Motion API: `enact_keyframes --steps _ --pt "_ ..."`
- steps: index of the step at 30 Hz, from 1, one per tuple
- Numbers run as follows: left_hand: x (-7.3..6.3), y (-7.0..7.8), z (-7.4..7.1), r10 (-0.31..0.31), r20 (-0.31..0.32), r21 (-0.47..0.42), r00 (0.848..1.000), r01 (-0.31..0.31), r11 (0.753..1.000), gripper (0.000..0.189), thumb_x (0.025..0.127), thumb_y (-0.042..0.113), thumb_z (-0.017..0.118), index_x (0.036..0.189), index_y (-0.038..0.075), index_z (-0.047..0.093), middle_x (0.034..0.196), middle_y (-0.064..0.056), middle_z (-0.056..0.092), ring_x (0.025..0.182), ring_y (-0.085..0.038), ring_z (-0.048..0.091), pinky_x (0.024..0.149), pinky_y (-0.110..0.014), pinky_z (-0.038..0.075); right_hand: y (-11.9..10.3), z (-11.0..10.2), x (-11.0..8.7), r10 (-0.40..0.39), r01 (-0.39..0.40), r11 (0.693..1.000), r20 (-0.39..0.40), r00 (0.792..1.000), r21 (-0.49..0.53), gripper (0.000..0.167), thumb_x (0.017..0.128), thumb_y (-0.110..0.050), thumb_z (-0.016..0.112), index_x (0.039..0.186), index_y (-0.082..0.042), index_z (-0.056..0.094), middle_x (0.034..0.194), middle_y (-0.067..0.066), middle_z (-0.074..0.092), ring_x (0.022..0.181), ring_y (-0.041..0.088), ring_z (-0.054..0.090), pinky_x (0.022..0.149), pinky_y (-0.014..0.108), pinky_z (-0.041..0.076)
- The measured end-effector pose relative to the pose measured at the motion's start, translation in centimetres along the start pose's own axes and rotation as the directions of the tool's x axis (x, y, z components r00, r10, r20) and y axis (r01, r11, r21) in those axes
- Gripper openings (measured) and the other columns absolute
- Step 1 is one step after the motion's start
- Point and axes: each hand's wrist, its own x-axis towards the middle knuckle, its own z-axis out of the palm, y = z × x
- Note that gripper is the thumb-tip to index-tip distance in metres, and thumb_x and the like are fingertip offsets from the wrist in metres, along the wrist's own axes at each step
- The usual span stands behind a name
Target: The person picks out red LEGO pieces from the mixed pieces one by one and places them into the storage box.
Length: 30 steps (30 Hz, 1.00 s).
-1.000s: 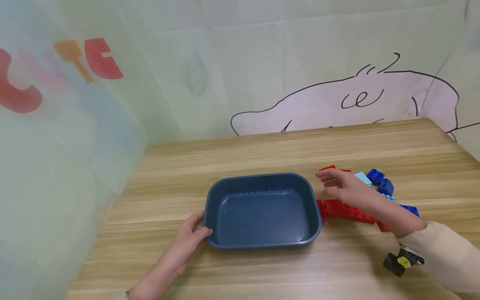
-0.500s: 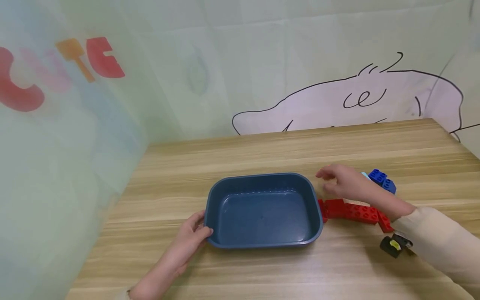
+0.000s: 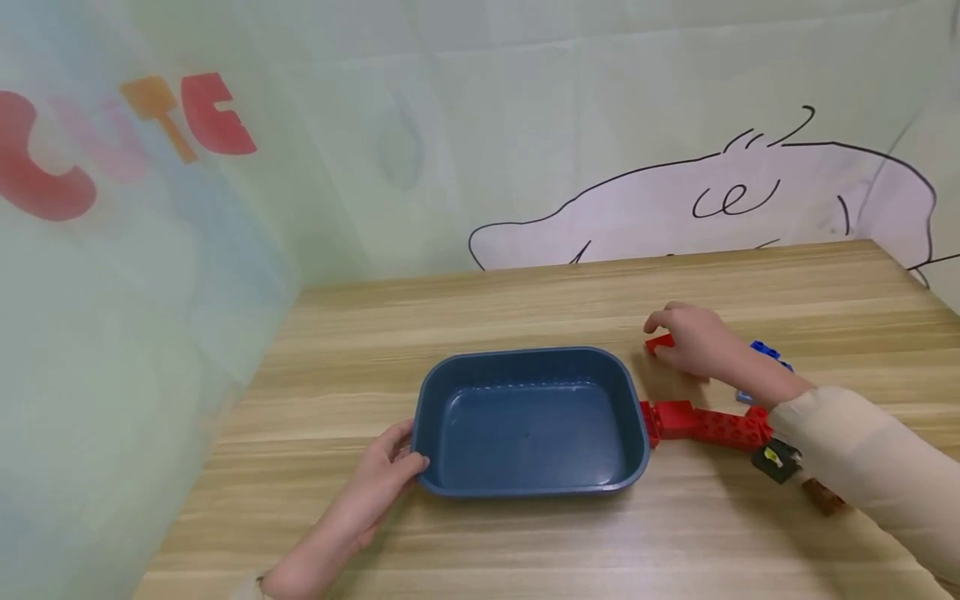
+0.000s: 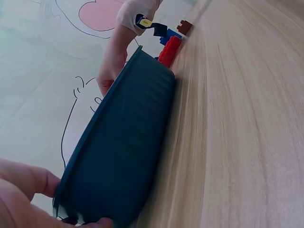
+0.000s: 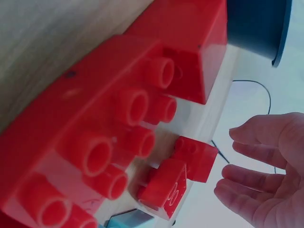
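Observation:
My left hand (image 3: 386, 467) grips the left end of a dark blue plastic tub (image 3: 528, 492), thumb over the rim and fingers against the outer wall; the left wrist view shows this grip at the tub (image 4: 114, 142). Beyond the tub's right end, my right hand (image 3: 697, 337) hovers with bent, parted fingers around a small red toy brick (image 3: 659, 343). From the right wrist, that hand (image 5: 266, 175) appears apart from two small red bricks (image 5: 194, 156), holding nothing. Larger red studded bricks (image 3: 726, 427) lie in a row beside the tub.
Blue bricks (image 3: 765, 348) and a light blue piece (image 3: 744, 397) lie partly hidden behind the right forearm. A brown brick (image 3: 823, 496) sits by the right sleeve. A small black device with a yellow mark (image 3: 776, 460) hangs at the right wrist. Printed cloth walls border the table.
My right hand has moved back and slightly right, away from the tub's edge, toward the farther red bricks. The brown brick has come into sight. My left hand keeps its hold on the tub.

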Motion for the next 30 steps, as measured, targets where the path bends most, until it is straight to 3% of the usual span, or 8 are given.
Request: enact_keyframes --steps 10,21,30 --pt "0.0 -0.1 -0.1 0.019 0.016 -0.001 1.000 -0.019 1.000 0.056 0.084 -0.005 0.044 0.137 -0.012 0.029 0.132 -0.029 0.042 0.118 -0.035 0.048 0.094 -0.044 0.045 0.8 0.4 0.7 0.088 -0.089 0.996 0.065 0.994 0.011 0.033 0.075 -0.005 0.072 0.104 0.008 0.064 0.099 0.025 0.061 0.086 0.035 0.056 0.068 0.039 0.055" --pt "0.2 -0.2 -0.3 0.003 0.019 0.006 1.000 -0.003 1.000 0.056 0.084 -0.004 0.045 0.138 -0.011 0.028 0.132 -0.028 0.043 0.118 -0.033 0.048 0.094 -0.044 0.045 1.3 0.7 1.4 0.075 -0.075 0.997 0.076 0.994 -0.002 0.017 0.075 -0.004 0.071 0.089 0.006 0.068 0.081 0.016 0.063 0.071 0.025 0.053 0.062 0.035 0.051" --pt "0.0 0.4 -0.1 0.001 0.010 0.006 1.000 -0.001 1.000 0.056 0.083 -0.005 0.045 0.137 -0.010 0.030 0.132 -0.027 0.044 0.118 -0.034 0.048 0.095 -0.044 0.044 1.3 0.8 1.8 0.058 -0.057 0.998 0.074 0.996 -0.012 0.016 0.074 -0.004 0.072 0.087 0.006 0.069 0.080 0.016 0.064 0.072 0.026 0.054 0.063 0.036 0.052"
